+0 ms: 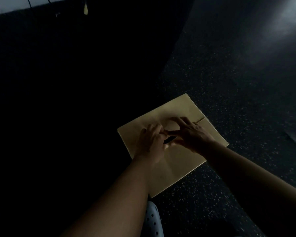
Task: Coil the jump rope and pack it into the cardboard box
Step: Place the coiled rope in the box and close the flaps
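- Cardboard box (176, 161) flat on the floor (229, 93), flaps nearly shut; jump rope not visible, probably inside.
- Left hand (149, 142) and right hand (193, 134) pressing at the centre seam, fingers (181, 121) spread and bent on the flaps, grasping nothing clearly.
- Best to tuck the last flap under, pressing evenly.
- Dark speckled floor, dim room, pale shoe (152, 219) below.

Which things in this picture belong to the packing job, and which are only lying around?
For the job:
- cardboard box, flaps nearly closed
- left hand and right hand, both on the flaps
- jump rope: not visible

Just around:
- perforated shoe, near the box
- speckled dark floor
- pale hanging object, too dim to identify
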{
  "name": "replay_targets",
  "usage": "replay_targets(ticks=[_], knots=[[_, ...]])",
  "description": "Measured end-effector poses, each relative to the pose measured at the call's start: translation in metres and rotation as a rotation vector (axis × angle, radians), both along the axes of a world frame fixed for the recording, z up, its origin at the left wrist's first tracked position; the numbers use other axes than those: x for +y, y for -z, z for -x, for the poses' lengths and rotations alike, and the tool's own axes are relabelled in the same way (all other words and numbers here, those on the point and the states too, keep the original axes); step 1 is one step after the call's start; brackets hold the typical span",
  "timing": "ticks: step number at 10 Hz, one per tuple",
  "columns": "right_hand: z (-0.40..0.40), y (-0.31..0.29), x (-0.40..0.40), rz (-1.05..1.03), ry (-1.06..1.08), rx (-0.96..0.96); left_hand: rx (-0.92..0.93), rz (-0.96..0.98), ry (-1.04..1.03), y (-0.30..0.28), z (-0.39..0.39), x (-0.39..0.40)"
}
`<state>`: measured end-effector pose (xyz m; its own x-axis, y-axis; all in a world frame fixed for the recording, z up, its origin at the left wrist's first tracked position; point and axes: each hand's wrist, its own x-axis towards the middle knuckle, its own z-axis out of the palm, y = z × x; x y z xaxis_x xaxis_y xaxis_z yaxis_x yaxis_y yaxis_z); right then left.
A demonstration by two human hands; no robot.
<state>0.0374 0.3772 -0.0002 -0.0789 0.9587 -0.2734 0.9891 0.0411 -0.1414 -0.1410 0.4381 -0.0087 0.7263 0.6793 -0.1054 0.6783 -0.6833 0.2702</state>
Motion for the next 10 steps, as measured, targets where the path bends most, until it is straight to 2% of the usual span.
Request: replay_targets(ticks=[2, 6, 8, 10], knots=[[0.007, -0.019, 0.0, -0.017, 0.026, -0.013, -0.034, -0.007, -0.025, -0.016, 0.003, 0.001], [0.008, -0.046, -0.01, -0.226, 0.092, 0.115, -0.122, -0.048, -0.02, -0.043, 0.003, 0.006], [0.012, -0.052, -0.01, -0.207, 0.11, 0.081, -0.135, -0.083, 0.028, -0.053, 0.006, 0.01], [0.016, -0.085, -0.016, -0.194, 0.19, 0.083, -0.142, -0.118, 0.032, -0.084, 0.006, 0.015]])
